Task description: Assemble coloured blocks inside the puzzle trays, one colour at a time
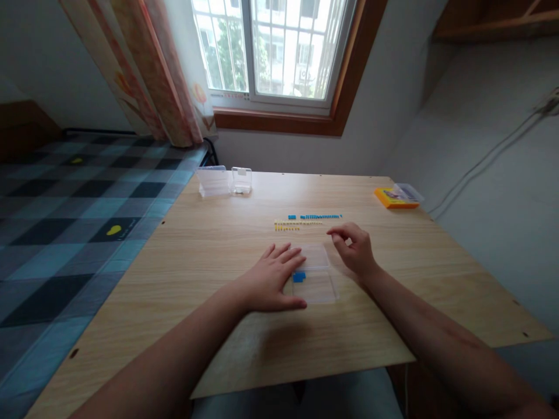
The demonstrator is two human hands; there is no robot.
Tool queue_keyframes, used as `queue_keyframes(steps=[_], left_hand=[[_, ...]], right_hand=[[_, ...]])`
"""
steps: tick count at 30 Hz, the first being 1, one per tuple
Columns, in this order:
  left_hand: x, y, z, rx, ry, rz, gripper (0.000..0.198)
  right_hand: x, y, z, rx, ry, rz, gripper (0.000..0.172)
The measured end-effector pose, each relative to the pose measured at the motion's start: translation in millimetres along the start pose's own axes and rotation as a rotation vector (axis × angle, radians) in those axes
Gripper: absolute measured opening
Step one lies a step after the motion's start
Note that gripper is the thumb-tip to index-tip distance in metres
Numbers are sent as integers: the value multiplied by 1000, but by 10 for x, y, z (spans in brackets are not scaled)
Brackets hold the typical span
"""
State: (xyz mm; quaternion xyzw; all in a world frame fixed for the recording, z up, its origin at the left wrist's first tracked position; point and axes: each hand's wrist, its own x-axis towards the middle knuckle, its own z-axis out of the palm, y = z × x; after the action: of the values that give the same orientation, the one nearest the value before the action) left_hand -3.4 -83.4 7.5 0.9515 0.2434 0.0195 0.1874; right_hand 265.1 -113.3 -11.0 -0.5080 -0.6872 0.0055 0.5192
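Observation:
My left hand (275, 278) lies with fingers spread over the left edge of an open clear plastic case (321, 288). A few blue pieces (299, 277) sit in the case's near half, at its left. To the right of the case, my right hand (353, 247) is closed, thumb and index finger pinched together; whatever is between the fingertips is too small to make out. Beyond both hands run a row of small blue pieces (323, 217) and rows of small yellow pieces (286, 228).
Two clear containers, a wider one (215, 181) and a smaller one (241, 181), stand at the table's back left. An orange box (395, 199) with a clear lid lies at the back right. A bed (87, 203) adjoins the wooden table (209, 262) on the left.

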Motion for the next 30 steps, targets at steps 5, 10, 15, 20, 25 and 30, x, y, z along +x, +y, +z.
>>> queue_keyframes(steps=[5,10,15,20,25,30], left_hand=[[-12,5,-6,35,39,17,98],[-42,55,-55,99,106,26,93],[-61,115,-104,112,155,48,88],[-87,126,-155,86,232,115,78],[-106,111,-254,47,478,197,24],[-70,3,-233,-22,657,16,32]], right_hand=[[45,228,67,-42,105,123,18],[47,319,127,-73,137,186,22],[61,374,129,-104,180,220,23],[37,409,154,-110,203,244,25],[133,422,107,-120,179,252,24],[576,398,-22,-306,-156,176,19]])
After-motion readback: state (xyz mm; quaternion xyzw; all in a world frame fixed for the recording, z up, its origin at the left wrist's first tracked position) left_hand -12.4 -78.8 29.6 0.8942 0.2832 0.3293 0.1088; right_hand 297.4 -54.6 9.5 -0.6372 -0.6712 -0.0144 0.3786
